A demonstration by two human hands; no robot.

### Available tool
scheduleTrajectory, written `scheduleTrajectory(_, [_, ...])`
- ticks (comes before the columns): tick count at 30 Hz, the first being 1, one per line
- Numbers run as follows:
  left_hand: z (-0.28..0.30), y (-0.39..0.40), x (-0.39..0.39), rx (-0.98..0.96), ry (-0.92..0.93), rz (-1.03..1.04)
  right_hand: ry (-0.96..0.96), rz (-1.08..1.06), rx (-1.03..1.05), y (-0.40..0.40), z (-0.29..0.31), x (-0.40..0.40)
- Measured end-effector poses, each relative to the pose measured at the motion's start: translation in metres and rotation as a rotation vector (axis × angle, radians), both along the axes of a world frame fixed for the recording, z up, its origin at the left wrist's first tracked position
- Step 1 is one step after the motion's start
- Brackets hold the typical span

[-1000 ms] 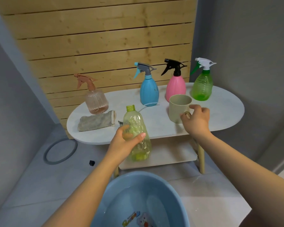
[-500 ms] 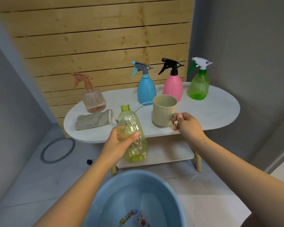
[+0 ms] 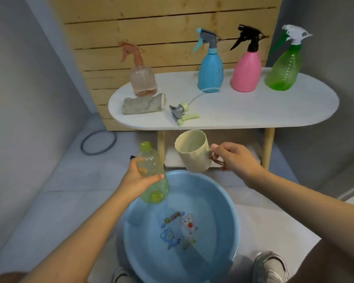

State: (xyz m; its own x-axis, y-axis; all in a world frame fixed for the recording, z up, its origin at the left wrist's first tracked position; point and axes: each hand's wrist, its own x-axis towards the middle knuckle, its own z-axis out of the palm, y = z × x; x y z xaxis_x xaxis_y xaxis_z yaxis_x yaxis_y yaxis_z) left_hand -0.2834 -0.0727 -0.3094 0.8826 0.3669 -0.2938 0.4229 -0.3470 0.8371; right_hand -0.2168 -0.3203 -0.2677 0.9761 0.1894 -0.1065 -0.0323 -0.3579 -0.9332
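Head view shows the left hand (image 3: 138,177) gripping the open bottle (image 3: 151,174) and the right hand (image 3: 236,161) holding the cup (image 3: 193,153) by its handle over the basin (image 3: 223,201), likely to scoop water.

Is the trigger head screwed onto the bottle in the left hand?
No: the bottle in the left hand has a bare, open neck, and a trigger head lies loose on the table.

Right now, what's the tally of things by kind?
Trigger-topped plastic spray bottles: 4 (clear peach, blue, pink, green)
Headless yellow-green plastic bottle: 1
Loose grey trigger head: 1
Beige mug: 1
Grey folded cloth: 1
Blue plastic basin: 1
Total: 9
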Motion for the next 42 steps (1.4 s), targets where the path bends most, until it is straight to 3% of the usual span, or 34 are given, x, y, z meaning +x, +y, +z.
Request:
scheduleTrajectory(10, [-0.083, -0.012, -0.015, -0.145, 0.046, 0.227, 0.103, 0.259, -0.547, 0.038, -0.099, 0.004])
scheduleTrajectory(15, [-0.125, -0.028, -0.021, -0.077, 0.094, 0.262, 0.115, 0.348, -0.717, 0.054, -0.161, 0.002])
scheduleTrajectory(23, [-0.183, -0.024, -0.035, -0.064, 0.171, 0.360, -0.261, 0.599, -1.231, 0.064, -0.210, -0.008])
scheduleTrajectory(26, [-0.191, -0.027, -0.038, -0.077, 0.183, 0.382, -0.355, 0.676, -1.338, 0.061, -0.219, -0.003])
scheduleTrajectory(32, [-0.205, -0.027, -0.042, -0.062, 0.212, 0.351, -0.239, 0.834, -1.394, 0.075, -0.233, -0.007])
scheduleTrajectory(35, [-0.203, -0.025, -0.043, -0.056, 0.205, 0.374, -0.142, 0.827, -1.328, 0.080, -0.240, -0.013])
scheduleTrajectory(42, [-0.199, -0.023, -0.043, -0.090, 0.151, 0.394, 0.181, 0.480, -0.756, 0.059, -0.242, 0.003])
